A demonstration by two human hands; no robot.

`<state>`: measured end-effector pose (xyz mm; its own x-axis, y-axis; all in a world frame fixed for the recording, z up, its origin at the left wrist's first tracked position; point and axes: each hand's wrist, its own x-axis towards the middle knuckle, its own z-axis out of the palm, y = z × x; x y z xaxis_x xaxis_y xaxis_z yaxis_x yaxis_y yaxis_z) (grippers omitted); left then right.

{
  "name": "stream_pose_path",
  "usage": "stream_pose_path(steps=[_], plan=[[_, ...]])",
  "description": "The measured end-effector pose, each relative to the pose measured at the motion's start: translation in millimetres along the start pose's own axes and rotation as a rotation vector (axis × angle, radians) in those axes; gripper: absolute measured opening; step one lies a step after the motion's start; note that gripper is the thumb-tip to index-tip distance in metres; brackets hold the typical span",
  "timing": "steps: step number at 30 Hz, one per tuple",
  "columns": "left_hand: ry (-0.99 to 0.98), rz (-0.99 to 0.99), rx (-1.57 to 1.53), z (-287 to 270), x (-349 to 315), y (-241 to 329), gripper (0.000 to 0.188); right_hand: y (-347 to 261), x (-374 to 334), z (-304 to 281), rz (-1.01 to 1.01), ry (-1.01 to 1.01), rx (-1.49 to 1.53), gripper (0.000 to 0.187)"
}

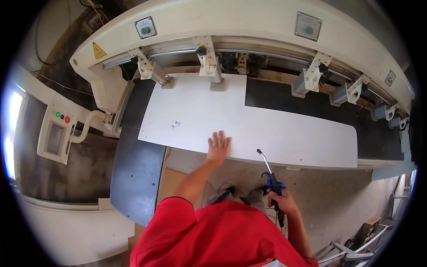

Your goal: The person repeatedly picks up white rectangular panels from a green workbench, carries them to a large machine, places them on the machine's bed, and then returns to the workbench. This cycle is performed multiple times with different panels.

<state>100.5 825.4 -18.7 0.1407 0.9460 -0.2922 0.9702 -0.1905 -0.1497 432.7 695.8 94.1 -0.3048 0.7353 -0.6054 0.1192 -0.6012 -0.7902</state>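
A large white panel [191, 107], cut in an L-like outline with a rounded far right corner, lies flat on the machine's black bed [284, 95]. My left hand [218, 147] rests on the panel near its front edge, fingers spread and holding nothing. In my right hand [282, 202] is an air blow gun [275, 184], black and blue with a thin metal nozzle. The nozzle tip points up and left, over the panel's front edge. A small printed mark and a few small holes show on the panel.
Several clamps [209, 66] hang from the machine's cream beam [231, 20]; two stand over the panel's far left part. A control panel [55, 133] with coloured buttons is at the left. A dark side table [135, 178] juts toward me. A metal frame [356, 253] stands at the lower right.
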Motion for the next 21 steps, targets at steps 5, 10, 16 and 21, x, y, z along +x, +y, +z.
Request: stream_pose_path(steps=[5, 10, 16, 21], plan=[[0.047, 0.113, -0.13, 4.3, -28.4, -52.3, 0.08, 2.5, -0.4, 24.6, 0.035, 0.157, 0.048, 0.019], [0.006, -0.047, -0.233, 7.1, -59.8, -111.3, 0.082, -23.3, -12.4, 39.8, -0.027, 0.325, 0.111, 0.02], [-0.006, -0.08, -0.209, 29.4, -61.1, -122.4, 0.088, -9.1, -4.8, 83.6, -0.019, 0.153, 0.105, 0.02], [-0.071, -0.087, -0.241, 12.8, -63.6, -120.1, 0.089, -4.8, -4.7, 116.8, 0.065, 0.048, 0.122, 0.02]])
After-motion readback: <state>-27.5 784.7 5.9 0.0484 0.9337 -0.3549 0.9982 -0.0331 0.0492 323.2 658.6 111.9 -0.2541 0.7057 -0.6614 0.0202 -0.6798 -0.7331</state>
